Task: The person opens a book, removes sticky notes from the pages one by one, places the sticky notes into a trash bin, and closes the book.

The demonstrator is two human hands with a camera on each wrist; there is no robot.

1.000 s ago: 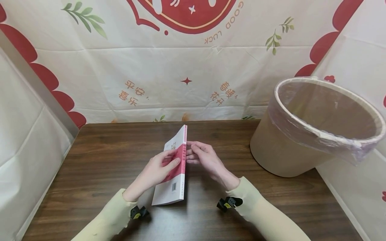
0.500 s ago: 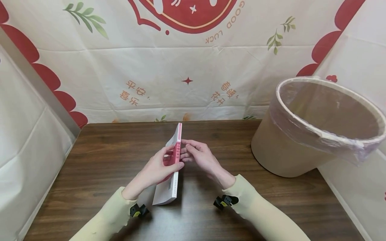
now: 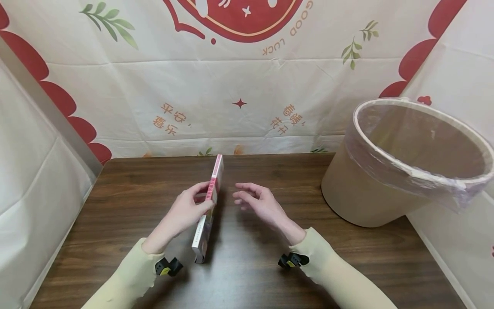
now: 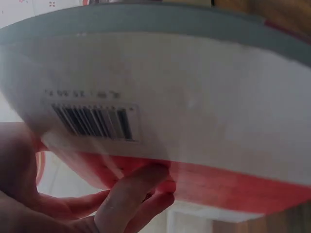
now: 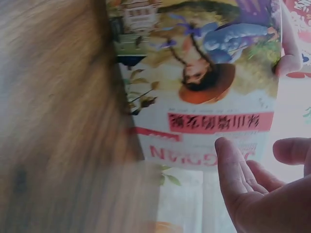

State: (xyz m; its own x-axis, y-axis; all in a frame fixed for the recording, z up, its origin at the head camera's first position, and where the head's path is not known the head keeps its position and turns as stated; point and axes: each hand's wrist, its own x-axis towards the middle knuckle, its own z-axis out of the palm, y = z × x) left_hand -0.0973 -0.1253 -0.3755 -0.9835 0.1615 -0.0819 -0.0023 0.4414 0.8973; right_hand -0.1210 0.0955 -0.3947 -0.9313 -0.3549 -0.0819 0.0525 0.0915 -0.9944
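One book [image 3: 208, 208] is stood on its long edge on the table [image 3: 115, 206], its long axis running away from the person, spine upward. It is gripped by the left hand [image 3: 185, 214], whose fingers are hidden behind the cover. The right hand [image 3: 256, 204] is held just beside it, apart, fingers loosely spread. Cover print is blurred in the wrist views.
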